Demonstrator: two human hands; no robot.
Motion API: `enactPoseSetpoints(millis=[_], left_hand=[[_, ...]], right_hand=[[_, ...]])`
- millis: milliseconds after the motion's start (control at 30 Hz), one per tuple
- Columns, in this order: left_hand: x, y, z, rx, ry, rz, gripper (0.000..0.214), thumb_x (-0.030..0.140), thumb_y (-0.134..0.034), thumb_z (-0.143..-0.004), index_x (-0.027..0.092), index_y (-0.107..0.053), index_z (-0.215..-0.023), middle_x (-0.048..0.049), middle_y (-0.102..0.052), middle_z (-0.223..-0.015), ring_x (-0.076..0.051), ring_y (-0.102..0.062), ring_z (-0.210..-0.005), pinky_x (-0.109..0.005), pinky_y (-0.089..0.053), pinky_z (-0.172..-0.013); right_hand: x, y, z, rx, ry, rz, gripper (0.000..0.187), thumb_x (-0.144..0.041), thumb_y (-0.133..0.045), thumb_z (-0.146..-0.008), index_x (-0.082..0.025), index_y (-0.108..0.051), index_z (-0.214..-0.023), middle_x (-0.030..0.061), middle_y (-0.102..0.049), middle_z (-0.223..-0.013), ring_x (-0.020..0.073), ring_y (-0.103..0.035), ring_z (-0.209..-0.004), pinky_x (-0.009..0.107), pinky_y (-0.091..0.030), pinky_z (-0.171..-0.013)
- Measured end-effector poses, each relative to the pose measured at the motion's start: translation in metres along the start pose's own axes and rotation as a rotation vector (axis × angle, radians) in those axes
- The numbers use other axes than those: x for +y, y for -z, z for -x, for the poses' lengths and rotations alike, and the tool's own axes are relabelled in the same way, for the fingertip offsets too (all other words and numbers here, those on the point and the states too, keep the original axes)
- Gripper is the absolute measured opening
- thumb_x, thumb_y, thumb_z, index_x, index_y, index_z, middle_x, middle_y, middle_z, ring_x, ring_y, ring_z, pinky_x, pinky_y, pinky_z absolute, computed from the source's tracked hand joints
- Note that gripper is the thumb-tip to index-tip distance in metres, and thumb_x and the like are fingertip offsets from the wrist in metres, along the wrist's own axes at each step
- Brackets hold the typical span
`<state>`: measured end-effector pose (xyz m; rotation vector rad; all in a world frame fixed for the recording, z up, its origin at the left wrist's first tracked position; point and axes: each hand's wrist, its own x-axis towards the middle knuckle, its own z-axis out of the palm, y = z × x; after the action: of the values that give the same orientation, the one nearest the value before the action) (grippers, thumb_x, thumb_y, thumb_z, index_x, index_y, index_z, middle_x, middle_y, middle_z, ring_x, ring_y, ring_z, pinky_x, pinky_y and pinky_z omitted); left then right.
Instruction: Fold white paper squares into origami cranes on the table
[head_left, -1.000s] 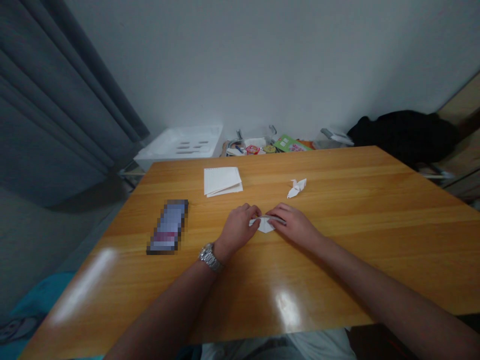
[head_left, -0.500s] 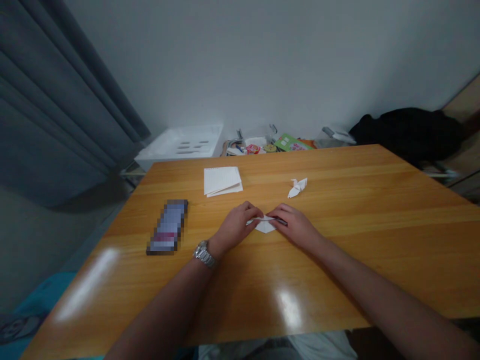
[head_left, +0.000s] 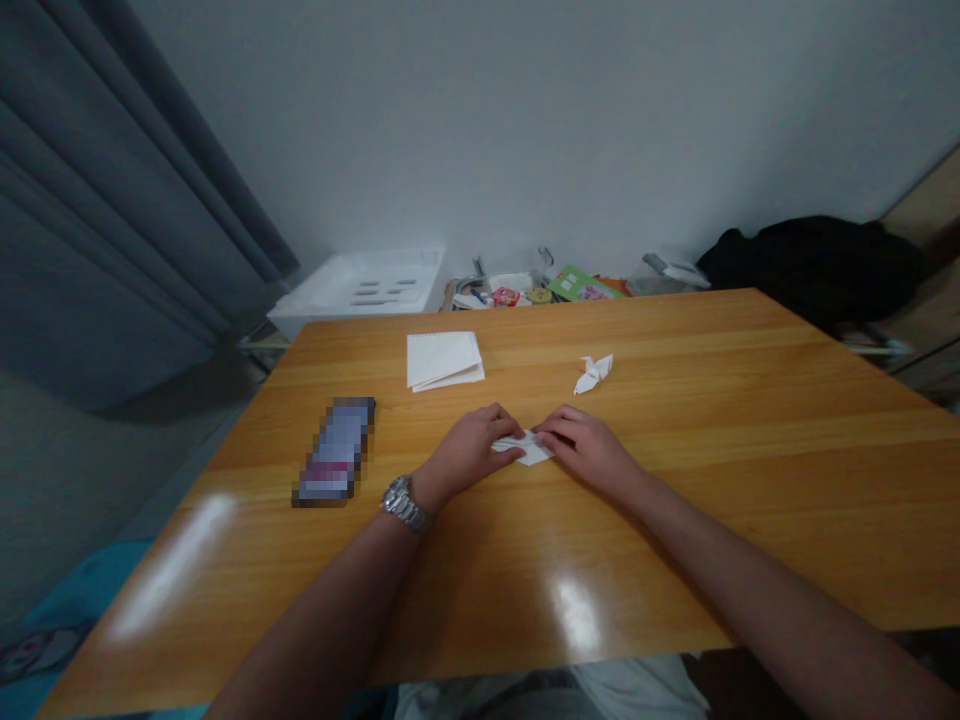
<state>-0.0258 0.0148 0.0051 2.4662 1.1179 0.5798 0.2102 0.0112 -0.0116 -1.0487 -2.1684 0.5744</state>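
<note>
A small folded piece of white paper lies on the wooden table between my two hands. My left hand, with a steel wristwatch on its wrist, holds the paper's left end against the tabletop. My right hand grips the right end, its fingertips covering that part of the fold. Farther up the table sit a finished white origami crane and a small stack of white paper sheets. Neither hand touches them.
A pixelated phone lies left of my hands. Beyond the table's far edge are a white plastic tray, a cluster of small items and a green booklet, and a black fabric bundle. A grey curtain hangs at the left.
My left hand and wrist have shifted slightly left. The paper now looks flatter between my hands, with its dark folded edge no longer showing.
</note>
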Motion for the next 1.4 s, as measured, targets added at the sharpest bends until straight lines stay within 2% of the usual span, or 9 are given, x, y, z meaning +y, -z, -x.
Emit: enactPoseSetpoints(millis=[233,433,633,900,1167,1400], left_hand=[[-0.002,-0.002,-0.001,0.004,0.0,-0.012,0.019,0.033,-0.068,-0.09,0.023,-0.071,-0.106,-0.0056,-0.062,-0.104,-0.021,-0.062,-0.094,-0.032,-0.049,-0.086],[0.0,-0.001,0.0,0.011,-0.001,-0.017,0.019,0.03,-0.069,-0.089,0.022,-0.068,-0.106,-0.0048,-0.062,-0.103,-0.021,-0.062,-0.095,-0.032,-0.049,-0.086],[0.002,-0.005,0.0,0.043,0.019,-0.034,0.033,0.032,-0.069,-0.089,0.021,-0.064,-0.119,-0.0067,-0.061,-0.111,-0.022,-0.062,-0.097,-0.033,-0.05,-0.087],[0.003,-0.007,-0.002,0.064,0.023,-0.022,0.028,0.032,-0.071,-0.087,0.021,-0.066,-0.113,-0.0068,-0.063,-0.108,-0.022,-0.062,-0.096,-0.034,-0.049,-0.086],[0.009,-0.005,-0.004,0.037,0.094,0.192,0.026,0.024,-0.071,-0.084,0.021,-0.064,-0.108,-0.0031,-0.071,-0.097,-0.02,-0.064,-0.085,-0.029,-0.048,-0.074],[0.014,-0.006,-0.004,0.029,0.124,0.371,0.024,0.021,-0.066,-0.086,0.02,-0.062,-0.109,-0.0025,-0.07,-0.099,-0.018,-0.065,-0.087,-0.028,-0.049,-0.077]], right_hand=[[-0.001,-0.004,-0.001,0.021,-0.104,-0.015,0.008,-0.018,-0.066,-0.089,-0.019,-0.073,-0.093,0.0053,-0.065,-0.09,0.0188,-0.063,-0.082,0.031,-0.05,-0.073],[-0.001,-0.006,0.0,0.013,-0.088,-0.03,0.011,-0.017,-0.066,-0.09,-0.018,-0.073,-0.098,0.0064,-0.064,-0.095,0.0201,-0.063,-0.089,0.033,-0.051,-0.08],[0.0,-0.006,0.0,0.007,-0.116,-0.055,0.01,-0.016,-0.065,-0.089,-0.019,-0.072,-0.096,0.006,-0.064,-0.095,0.0204,-0.063,-0.089,0.033,-0.051,-0.078],[-0.004,-0.003,-0.001,0.026,-0.142,-0.144,0.01,-0.015,-0.063,-0.087,-0.019,-0.07,-0.094,0.0058,-0.063,-0.095,0.0195,-0.061,-0.087,0.032,-0.05,-0.077],[-0.006,0.0,0.0,-0.004,-0.203,-0.243,0.012,-0.02,-0.061,-0.088,-0.02,-0.068,-0.097,0.0032,-0.071,-0.093,0.0186,-0.064,-0.083,0.031,-0.049,-0.075],[-0.005,0.001,0.0,0.018,-0.246,-0.322,0.011,-0.027,-0.064,-0.086,-0.02,-0.067,-0.094,0.0025,-0.072,-0.09,0.0182,-0.064,-0.08,0.03,-0.049,-0.075]])
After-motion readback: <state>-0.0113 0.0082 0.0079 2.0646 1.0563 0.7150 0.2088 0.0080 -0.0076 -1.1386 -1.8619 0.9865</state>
